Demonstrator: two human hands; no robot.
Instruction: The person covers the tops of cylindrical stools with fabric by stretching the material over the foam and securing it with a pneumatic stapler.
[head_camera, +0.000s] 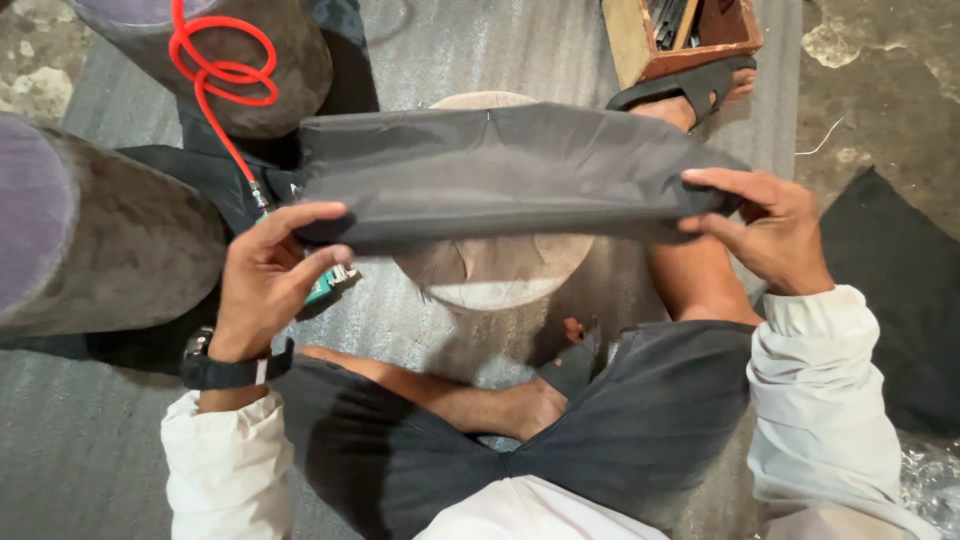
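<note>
Left hand (268, 275) pinches the left end of a dark grey folded strip of fabric (500, 175) — thumb on top, fingers curled under, wrist bent, black wristwatch (222, 370) showing below a white sleeve. Right hand (765, 230) grips the right end the same way, fingers closed over the edge. Fabric is stretched flat between both hands, held up over a round pale wooden block (495, 275). Person sits cross-legged on a grey mat (90, 450). Coiled red hose (215, 65) at upper left, wooden box (690, 35) at top — black cloth (900, 300) on rough floor, right.
</note>
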